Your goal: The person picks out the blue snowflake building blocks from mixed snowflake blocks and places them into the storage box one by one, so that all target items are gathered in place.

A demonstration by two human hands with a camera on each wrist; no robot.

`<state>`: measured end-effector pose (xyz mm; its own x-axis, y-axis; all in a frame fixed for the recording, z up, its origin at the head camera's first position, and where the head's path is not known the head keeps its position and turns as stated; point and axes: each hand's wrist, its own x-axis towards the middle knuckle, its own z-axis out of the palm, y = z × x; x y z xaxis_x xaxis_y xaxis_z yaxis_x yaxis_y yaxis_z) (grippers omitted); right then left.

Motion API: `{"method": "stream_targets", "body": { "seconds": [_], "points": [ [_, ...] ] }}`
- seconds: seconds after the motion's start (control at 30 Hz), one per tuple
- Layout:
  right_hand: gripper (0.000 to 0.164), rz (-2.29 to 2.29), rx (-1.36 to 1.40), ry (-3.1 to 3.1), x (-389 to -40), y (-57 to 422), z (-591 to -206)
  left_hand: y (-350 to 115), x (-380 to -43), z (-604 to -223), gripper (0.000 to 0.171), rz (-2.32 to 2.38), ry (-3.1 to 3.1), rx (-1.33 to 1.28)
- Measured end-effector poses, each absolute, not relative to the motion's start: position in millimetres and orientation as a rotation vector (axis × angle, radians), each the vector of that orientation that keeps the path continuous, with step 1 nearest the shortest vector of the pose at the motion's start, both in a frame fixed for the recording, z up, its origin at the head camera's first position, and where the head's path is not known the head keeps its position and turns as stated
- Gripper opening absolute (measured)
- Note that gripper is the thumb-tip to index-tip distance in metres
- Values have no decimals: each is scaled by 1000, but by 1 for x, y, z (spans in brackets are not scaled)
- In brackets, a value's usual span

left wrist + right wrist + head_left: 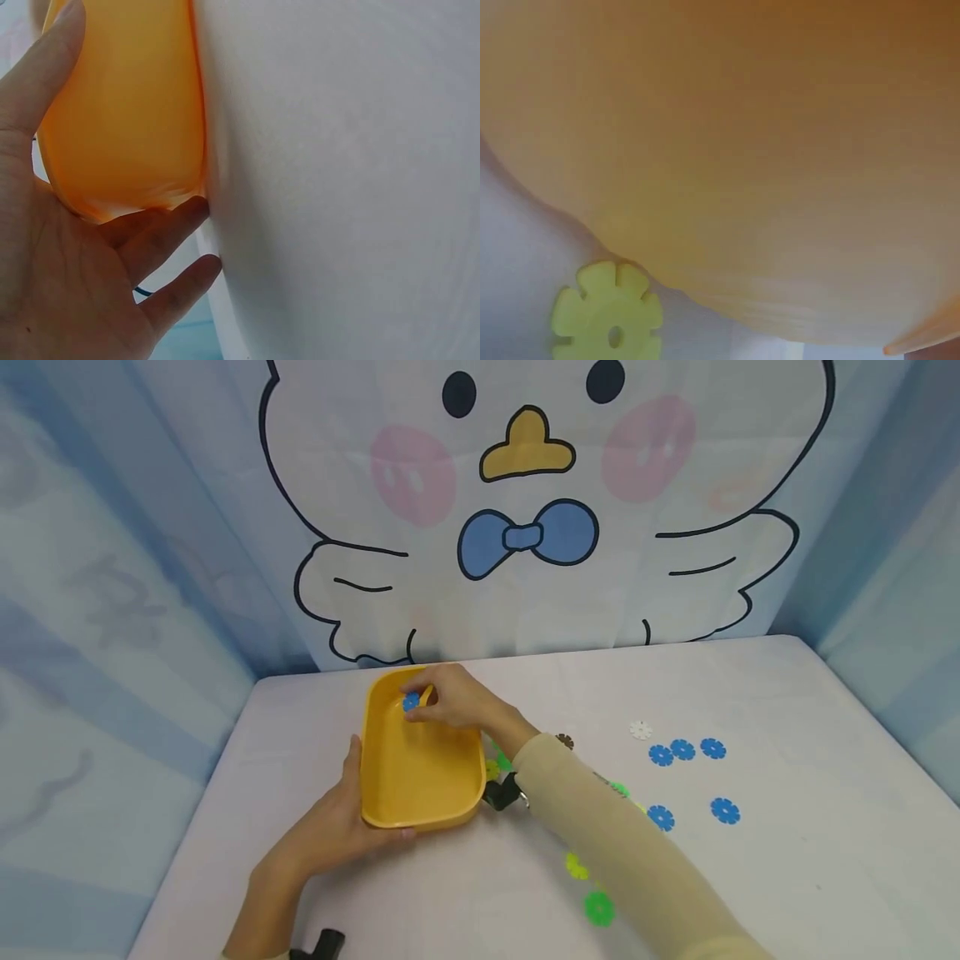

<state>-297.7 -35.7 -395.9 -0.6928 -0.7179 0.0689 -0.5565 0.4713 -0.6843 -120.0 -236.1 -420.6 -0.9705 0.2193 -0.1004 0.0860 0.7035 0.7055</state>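
Blue flower disc point(411, 702), pinched by right hand point(452, 695) at far end of yellow tray point(420, 785); cannot tell if touching its floor. Looks light, thin, stiff, maybe slippery; best to pinch by the edge. Holding tray's near left corner with left hand point(341, 825).

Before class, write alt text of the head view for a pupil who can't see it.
A right hand pinches a blue disc over a yellow tray, which the left hand holds. Other discs lie on the white table to the right.
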Motion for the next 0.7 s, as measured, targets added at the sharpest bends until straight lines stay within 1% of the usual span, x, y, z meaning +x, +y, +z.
{"method": "stream_targets", "body": {
  "seconds": [0.3,0.5,0.7],
  "points": [
    [46,-849,-1195,2528,-297,-34,-370,-239,-121,-421,144,1127,2725,227],
    [44,-897,-1211,2522,-299,-38,-357,-239,-122,-422,146,1139,2714,221],
    [42,-992,-1223,2455,-298,-51,-357,-238,-121,-420,149,1102,2712,192]
  ]
}}
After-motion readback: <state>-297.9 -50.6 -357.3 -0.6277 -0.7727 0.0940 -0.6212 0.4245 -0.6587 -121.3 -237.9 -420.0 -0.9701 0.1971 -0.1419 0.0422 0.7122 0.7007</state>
